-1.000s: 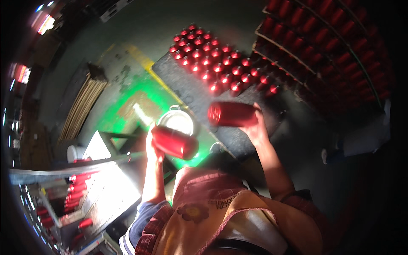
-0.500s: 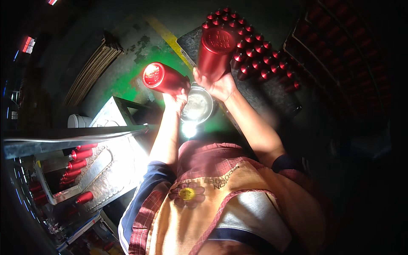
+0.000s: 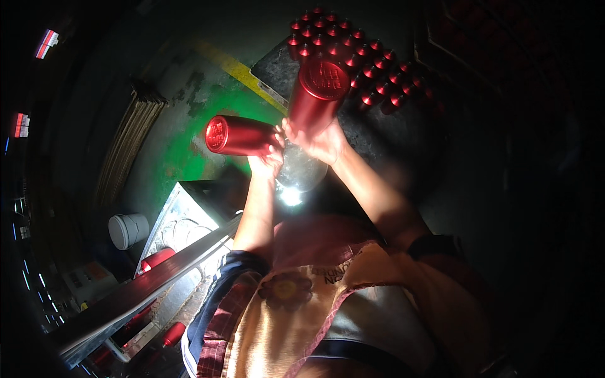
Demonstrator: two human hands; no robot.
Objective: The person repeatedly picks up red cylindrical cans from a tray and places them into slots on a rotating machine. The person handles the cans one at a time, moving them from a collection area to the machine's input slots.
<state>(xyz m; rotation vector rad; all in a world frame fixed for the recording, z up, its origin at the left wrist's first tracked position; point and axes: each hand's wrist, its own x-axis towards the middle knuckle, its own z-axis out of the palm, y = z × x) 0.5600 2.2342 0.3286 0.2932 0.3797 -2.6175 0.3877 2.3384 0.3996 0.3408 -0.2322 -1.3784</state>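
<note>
A red metallic bottle (image 3: 242, 135) is gripped by the left hand (image 3: 267, 161), held sideways with its base pointing left. A second red bottle (image 3: 317, 97) is gripped by the right hand (image 3: 326, 144), tilted base-up, to the right of the first one.

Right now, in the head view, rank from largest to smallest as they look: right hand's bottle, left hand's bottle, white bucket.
1. Red bottle in the right hand
2. Other red bottle in the left hand
3. White bucket
Nearness to the camera leaves true sizes unsure.
</note>
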